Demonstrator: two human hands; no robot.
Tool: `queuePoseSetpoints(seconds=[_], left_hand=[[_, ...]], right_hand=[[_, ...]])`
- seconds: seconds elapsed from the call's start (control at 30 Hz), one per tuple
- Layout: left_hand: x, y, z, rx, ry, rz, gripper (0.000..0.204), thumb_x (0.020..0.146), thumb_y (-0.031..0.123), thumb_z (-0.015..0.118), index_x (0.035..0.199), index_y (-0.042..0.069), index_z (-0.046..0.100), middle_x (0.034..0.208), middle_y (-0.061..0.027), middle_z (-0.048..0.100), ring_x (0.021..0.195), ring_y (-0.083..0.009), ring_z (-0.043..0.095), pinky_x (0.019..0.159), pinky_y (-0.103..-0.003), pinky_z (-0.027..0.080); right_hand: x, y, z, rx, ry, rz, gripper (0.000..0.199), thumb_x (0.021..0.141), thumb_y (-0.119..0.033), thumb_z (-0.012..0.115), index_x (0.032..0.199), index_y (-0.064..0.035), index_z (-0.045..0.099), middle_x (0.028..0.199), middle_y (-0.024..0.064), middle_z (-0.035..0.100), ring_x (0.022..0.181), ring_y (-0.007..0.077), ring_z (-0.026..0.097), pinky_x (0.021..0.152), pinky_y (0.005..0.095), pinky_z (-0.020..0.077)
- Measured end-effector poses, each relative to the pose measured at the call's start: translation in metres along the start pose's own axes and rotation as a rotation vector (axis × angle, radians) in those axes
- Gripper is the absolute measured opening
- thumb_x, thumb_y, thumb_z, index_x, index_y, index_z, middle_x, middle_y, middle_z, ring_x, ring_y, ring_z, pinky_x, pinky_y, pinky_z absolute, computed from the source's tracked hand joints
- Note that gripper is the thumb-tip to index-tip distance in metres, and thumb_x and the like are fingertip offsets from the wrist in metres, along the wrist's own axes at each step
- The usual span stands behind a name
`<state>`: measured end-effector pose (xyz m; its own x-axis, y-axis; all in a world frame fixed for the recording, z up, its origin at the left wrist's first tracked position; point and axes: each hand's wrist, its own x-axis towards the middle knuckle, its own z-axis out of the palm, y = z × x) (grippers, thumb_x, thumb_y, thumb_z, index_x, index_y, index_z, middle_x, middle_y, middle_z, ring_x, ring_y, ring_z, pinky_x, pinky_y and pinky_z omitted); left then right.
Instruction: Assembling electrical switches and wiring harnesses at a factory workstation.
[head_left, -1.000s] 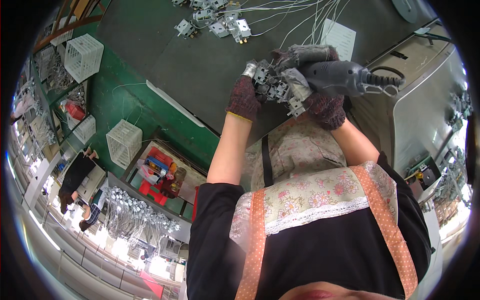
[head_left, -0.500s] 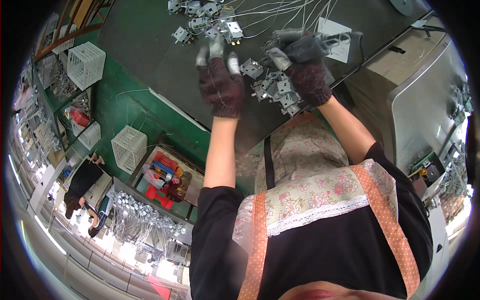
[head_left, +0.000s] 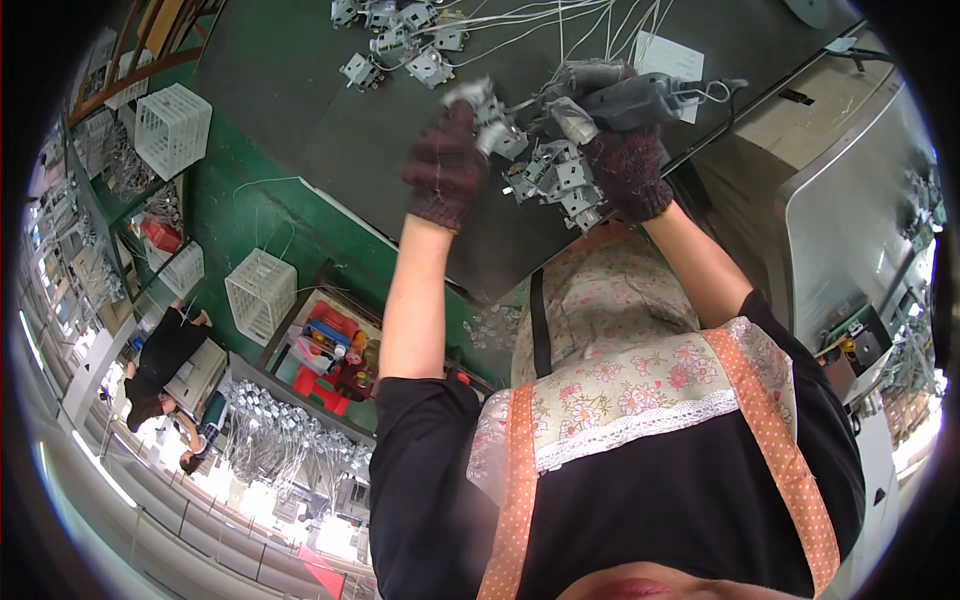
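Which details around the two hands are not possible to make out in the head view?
Metal piece at the left hand: head view; its fine shape is lost to motion blur.
Dark tool: head view; its front end is hidden by the right hand.
White wires: head view; cut off by the top edge.
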<state>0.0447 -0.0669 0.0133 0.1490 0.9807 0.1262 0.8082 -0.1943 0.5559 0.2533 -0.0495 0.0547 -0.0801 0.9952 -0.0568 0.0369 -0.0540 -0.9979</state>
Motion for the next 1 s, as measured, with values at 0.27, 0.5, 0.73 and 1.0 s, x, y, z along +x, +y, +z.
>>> queuePoseSetpoints(seconds=[0.27, 0.5, 0.73, 1.0], left_hand=[[0.006, 0.035, 0.003, 0.290, -0.281, -0.274, 0.047, 0.077, 0.033, 0.072, 0.119, 0.014, 0.060, 0.102, -0.0142, 0.060, 0.092, -0.0345, 0.062, 0.076, -0.044, 0.053], [0.005, 0.027, 0.004, 0.126, -0.238, -0.231, 0.044, 0.078, 0.031, 0.070, 0.116, 0.011, 0.061, 0.103, -0.0172, 0.060, 0.094, -0.0368, 0.061, 0.080, -0.047, 0.051], [0.004, 0.029, 0.006, 0.125, -0.239, -0.269, 0.044, 0.075, 0.026, 0.068, 0.114, 0.008, 0.060, 0.105, -0.0195, 0.062, 0.098, -0.0392, 0.060, 0.084, -0.047, 0.050], [0.006, 0.025, 0.008, 0.180, -0.284, -0.233, 0.041, 0.079, 0.032, 0.068, 0.112, 0.009, 0.061, 0.110, -0.0204, 0.061, 0.099, -0.0381, 0.061, 0.083, -0.047, 0.051]], right_hand=[[-0.023, -0.014, -0.017, -0.418, -0.168, -0.195, 0.031, 0.092, -0.016, 0.062, 0.121, -0.0043, 0.061, 0.115, 0.0067, 0.064, 0.104, 0.0153, 0.061, 0.088, 0.0306, 0.0501], [-0.009, -0.024, 0.002, -0.130, -0.109, -0.020, 0.030, 0.094, -0.017, 0.059, 0.122, -0.0050, 0.061, 0.119, 0.0056, 0.063, 0.108, 0.0164, 0.060, 0.093, 0.0319, 0.0483], [-0.005, -0.005, -0.001, -0.129, -0.195, 0.088, 0.034, 0.092, -0.024, 0.064, 0.121, -0.0072, 0.060, 0.113, 0.0067, 0.065, 0.102, 0.0172, 0.061, 0.090, 0.0319, 0.0486], [0.001, -0.009, 0.003, -0.072, -0.169, 0.187, 0.033, 0.092, -0.020, 0.064, 0.120, -0.0028, 0.058, 0.108, 0.0078, 0.064, 0.097, 0.0164, 0.061, 0.088, 0.0299, 0.0494]])
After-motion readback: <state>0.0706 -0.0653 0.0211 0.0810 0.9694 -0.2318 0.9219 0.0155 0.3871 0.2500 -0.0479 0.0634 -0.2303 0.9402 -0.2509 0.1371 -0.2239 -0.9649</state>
